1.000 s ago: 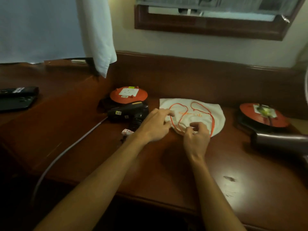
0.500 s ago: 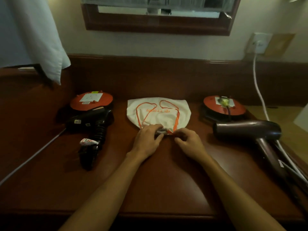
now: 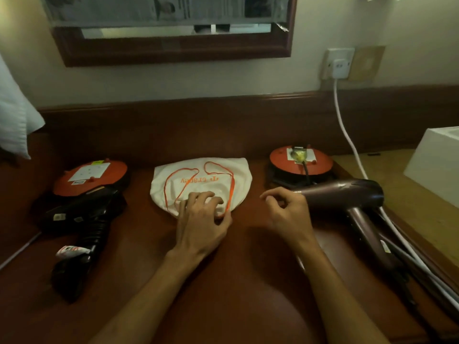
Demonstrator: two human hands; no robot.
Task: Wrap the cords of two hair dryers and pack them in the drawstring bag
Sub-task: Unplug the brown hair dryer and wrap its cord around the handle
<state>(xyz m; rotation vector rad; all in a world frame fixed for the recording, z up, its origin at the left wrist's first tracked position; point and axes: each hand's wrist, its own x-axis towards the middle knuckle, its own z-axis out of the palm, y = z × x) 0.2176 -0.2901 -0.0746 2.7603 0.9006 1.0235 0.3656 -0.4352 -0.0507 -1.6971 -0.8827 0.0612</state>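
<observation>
Here: wooden desk (image 3: pixel 236 281) under mirror (image 3: pixel 171 48) | left hand (image 3: pixel 201 219) presses bag (image 3: pixel 198 180) | right hand (image 3: pixel 285 212) loose

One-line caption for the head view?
Left hand rests on white drawstring bag; right hand nears maroon hair dryer.

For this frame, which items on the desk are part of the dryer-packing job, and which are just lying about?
Job items:
- white drawstring bag, left hand resting on it
- black hair dryer
- maroon hair dryer, right hand just beside it, holding nothing

Lying about:
- left orange disc
- right orange disc
- white cable from the wall socket
- white box
</observation>
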